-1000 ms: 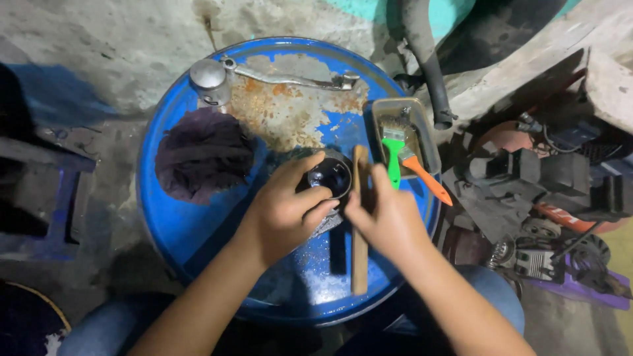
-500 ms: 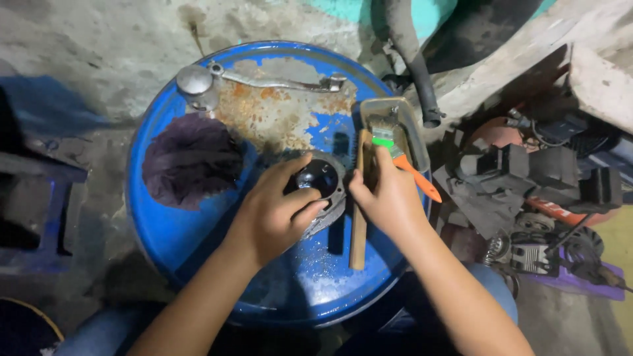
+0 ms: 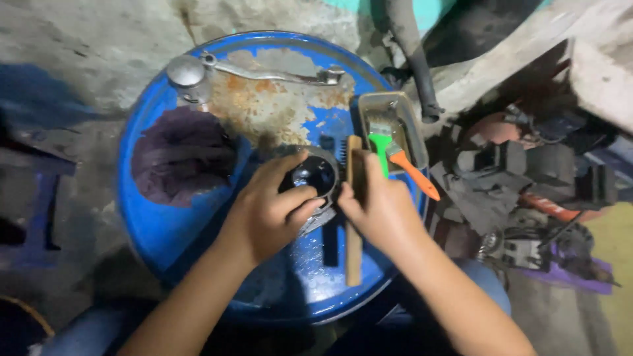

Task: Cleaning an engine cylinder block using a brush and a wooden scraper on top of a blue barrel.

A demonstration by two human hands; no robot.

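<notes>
A dark round metal part [image 3: 315, 177] is being gripped by the left hand [image 3: 267, 211], fingers curled closed around its rim, on top of the blue drum lid [image 3: 165, 224]. A wooden-handled wire brush [image 3: 354, 198] is being clasped by the right hand [image 3: 379, 209] and pressed against the part's right edge. Compared with a second ago, the brush is being held more upright along the part, and the hands are being drawn closer together, so scrubbing appears to be continuing. A green-and-orange brush [image 3: 395, 158] is lying untouched in the metal tray [image 3: 412, 125], with a purple rag [image 3: 181, 155] and a kick lever [image 3: 264, 71] well apart.
</notes>
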